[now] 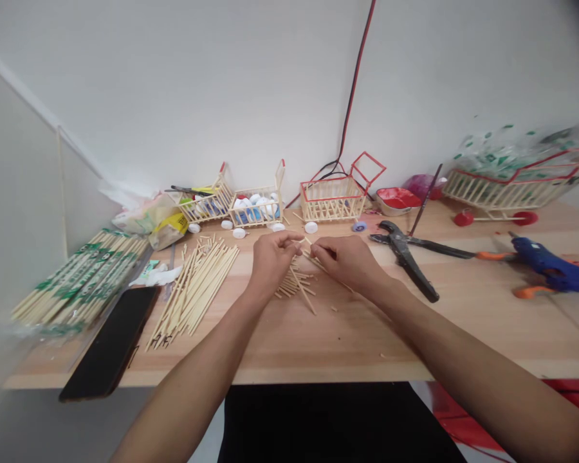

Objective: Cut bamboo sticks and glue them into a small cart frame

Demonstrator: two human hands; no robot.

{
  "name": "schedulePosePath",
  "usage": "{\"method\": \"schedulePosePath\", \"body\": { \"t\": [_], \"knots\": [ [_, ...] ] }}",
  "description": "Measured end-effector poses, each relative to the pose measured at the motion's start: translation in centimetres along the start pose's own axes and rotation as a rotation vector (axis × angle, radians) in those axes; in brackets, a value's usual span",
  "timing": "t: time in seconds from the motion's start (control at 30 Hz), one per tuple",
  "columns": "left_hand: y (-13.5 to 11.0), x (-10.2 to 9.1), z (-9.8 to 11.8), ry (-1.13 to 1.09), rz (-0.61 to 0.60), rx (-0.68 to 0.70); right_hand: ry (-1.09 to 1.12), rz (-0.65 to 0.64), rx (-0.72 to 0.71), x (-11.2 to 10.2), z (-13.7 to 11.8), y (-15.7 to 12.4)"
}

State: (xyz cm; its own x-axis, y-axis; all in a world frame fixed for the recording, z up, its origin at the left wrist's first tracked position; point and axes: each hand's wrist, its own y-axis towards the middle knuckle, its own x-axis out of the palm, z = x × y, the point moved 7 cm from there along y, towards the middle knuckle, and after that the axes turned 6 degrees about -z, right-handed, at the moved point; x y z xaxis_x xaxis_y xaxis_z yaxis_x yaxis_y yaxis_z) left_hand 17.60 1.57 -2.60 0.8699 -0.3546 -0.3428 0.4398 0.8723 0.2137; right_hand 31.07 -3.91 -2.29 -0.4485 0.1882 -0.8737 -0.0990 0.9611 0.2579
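Above the middle of the table, my left hand (273, 257) is closed in a pinch. A thin wooden stick (303, 290) slants down toward me from its fingertips. My right hand (342, 256) is close beside it, thumb and fingers pinched on another thin wooden stick (313, 260), which runs partly under the palm. The fingertips of both hands nearly meet, and a small pale stick end shows between them. Below the hands lies a pile of short cut sticks (287, 287), partly hidden by my left hand. Longer loose sticks (200, 289) lie to the left.
Small stick-built carts (332, 209) stand along the wall. Packaged chopsticks (84, 276) and a black phone-like slab (113, 344) lie left. At right are black-handled cutters (408, 257), a blue glue gun (552, 267), a red paint tub (398, 200) and a larger cart (502, 193).
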Motion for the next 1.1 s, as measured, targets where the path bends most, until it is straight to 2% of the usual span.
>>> {"method": "schedulePosePath", "body": {
  "t": [0.67, 1.1],
  "knots": [
    [0.1, 0.01, -0.23, 0.048, 0.02, -0.027, 0.006, 0.001, 0.023, -0.24, 0.11, 0.06],
    [0.04, -0.09, -0.25, 0.069, 0.032, -0.012, -0.015, 0.015, -0.013, -0.23, -0.22, 0.01]
  ]
}}
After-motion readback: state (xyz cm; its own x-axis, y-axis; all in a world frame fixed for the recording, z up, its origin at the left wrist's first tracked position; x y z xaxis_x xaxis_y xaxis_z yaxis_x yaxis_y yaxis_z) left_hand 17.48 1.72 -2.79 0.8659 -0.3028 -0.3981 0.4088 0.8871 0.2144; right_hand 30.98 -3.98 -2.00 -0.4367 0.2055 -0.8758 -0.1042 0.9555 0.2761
